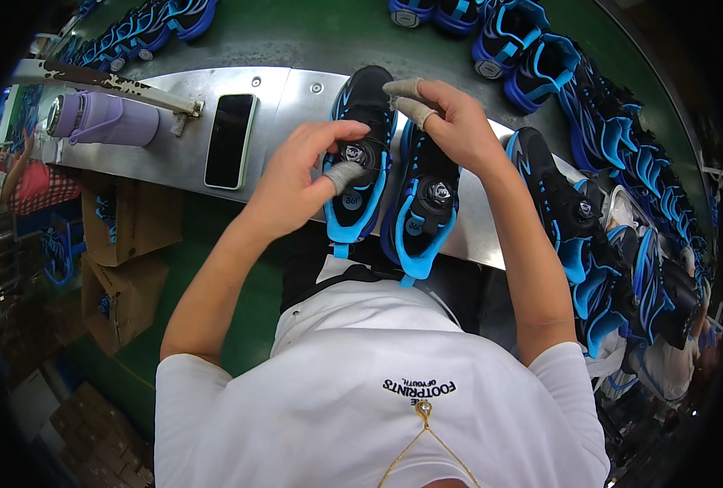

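The left hand (pixel 300 167) pinches the round dial (pixel 353 152) on the left shoe (pixel 361 154); the right hand (pixel 451 122), seemingly gripping that shoe's toe, lies beyond it.

Shoe factory assembly line. Rows of identical black-and-blue sneakers with dial closures (pixel 605 122) crowding a green conveyor belt (pixel 313 32); brushed metal workbench (pixel 174 114) alongside; open brown cardboard cartons (pixel 126 244) on green floor; another worker's checked sleeve (pixel 40 191) nearby.

Even overhead light; soft glare on the metal desk (pixel 296 89). Centre sharp. Fisheye bends the edges; corners black, left rim blurred.
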`<state>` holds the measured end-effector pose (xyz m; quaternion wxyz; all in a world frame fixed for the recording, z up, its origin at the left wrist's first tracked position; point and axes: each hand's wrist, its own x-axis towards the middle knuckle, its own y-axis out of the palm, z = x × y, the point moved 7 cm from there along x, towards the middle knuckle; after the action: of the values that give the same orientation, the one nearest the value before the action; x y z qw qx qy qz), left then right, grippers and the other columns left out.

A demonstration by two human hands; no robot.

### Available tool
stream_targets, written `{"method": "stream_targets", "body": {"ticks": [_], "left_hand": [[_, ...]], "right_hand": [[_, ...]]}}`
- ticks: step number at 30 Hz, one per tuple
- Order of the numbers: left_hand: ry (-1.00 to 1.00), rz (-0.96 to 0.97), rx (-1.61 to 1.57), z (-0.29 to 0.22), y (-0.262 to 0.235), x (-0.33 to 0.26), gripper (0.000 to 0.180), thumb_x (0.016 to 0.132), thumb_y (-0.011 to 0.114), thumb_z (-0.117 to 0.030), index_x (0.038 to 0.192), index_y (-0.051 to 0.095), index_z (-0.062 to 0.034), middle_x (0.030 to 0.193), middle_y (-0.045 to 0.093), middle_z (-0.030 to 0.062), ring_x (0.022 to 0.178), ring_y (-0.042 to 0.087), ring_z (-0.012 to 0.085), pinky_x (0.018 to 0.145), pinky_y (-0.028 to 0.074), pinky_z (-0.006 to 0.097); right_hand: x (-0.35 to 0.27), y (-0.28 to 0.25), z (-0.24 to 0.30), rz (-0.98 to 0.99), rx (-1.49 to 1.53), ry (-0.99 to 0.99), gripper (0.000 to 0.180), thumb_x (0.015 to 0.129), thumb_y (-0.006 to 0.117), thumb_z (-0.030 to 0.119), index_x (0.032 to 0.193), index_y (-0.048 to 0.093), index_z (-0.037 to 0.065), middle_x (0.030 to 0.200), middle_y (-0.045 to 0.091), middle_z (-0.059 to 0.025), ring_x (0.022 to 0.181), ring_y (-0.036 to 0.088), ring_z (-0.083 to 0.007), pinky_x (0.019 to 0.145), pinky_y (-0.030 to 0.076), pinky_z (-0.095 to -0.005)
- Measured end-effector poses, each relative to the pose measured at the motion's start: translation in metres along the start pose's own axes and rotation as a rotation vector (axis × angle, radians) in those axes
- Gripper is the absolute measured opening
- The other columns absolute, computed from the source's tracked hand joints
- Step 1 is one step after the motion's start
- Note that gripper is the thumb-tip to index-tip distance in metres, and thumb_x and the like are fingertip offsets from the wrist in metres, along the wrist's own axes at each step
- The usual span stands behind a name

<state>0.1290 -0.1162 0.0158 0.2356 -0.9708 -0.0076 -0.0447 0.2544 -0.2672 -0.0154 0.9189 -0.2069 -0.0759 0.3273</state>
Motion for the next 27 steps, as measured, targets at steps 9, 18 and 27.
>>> {"method": "stream_targets", "body": {"ticks": [9,18,27], "left_hand": [[-0.038,0.189,-0.086,0.012,0.007,0.007,0.044,0.081,0.074,-0.015,0.122,0.061,-0.0079,0.106,0.065,0.0028,0.097,0.053,0.0149,0.081,0.042,0.027],[-0.032,-0.167,0.215,0.013,0.009,-0.005,0.042,0.076,0.079,-0.019,0.113,0.063,-0.0074,0.119,0.059,0.0072,0.107,0.055,0.0227,0.09,0.043,0.033],[0.13,0.32,-0.071,0.021,0.012,0.02,0.028,0.083,0.068,-0.016,0.109,0.067,-0.0095,0.117,0.064,0.0031,0.115,0.052,0.0242,0.101,0.04,0.034]], "right_hand": [[0.014,0.017,0.0,-0.015,-0.268,-0.11,0.037,0.089,0.067,0.02,0.125,0.064,0.01,0.113,0.064,-0.0124,0.09,0.062,-0.0226,0.082,0.05,-0.0326],[0.01,0.021,-0.002,-0.056,-0.287,-0.205,0.039,0.087,0.068,0.021,0.125,0.064,0.012,0.118,0.059,-0.0153,0.106,0.058,-0.0317,0.093,0.046,-0.0382],[0.02,0.023,-0.005,0.012,-0.259,-0.018,0.039,0.084,0.07,0.023,0.121,0.066,0.012,0.121,0.057,-0.0156,0.115,0.055,-0.0336,0.098,0.045,-0.0393]]}}
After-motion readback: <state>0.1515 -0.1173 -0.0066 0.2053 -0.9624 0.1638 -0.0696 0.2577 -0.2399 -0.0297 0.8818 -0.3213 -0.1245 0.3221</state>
